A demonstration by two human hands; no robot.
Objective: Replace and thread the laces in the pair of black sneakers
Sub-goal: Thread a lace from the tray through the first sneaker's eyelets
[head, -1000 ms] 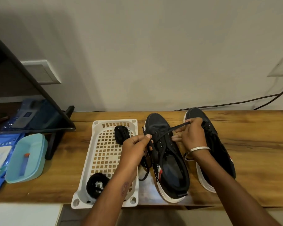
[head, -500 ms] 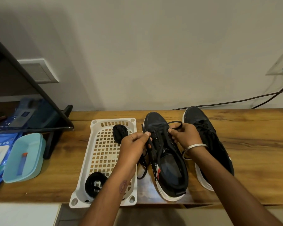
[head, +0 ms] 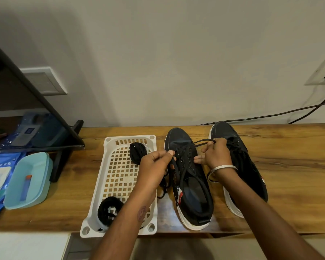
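Observation:
Two black sneakers with white soles stand side by side on the wooden table, toes toward the wall. The left sneaker (head: 188, 177) has a black lace (head: 201, 142) partly run through its eyelets. My left hand (head: 156, 164) pinches one end of that lace beside the shoe's left eyelet row. My right hand (head: 217, 154) grips the other end, which loops up over the toe, with a finger by the right eyelets. The right sneaker (head: 240, 160) lies partly under my right wrist, which wears a metal bangle.
A white lattice basket (head: 118, 177) sits left of the shoes with a bundled black lace (head: 138, 152) at its far end and another bundle (head: 110, 210) at its near end. A teal tray (head: 29, 180), blue packets and a black stand are at the left. A cable (head: 281, 113) runs along the wall.
My right hand drew back from the stretched lace over the right shoe toward the left sneaker's eyelets, and the lace slackened into a loop. My left hand stayed at the left eyelet row.

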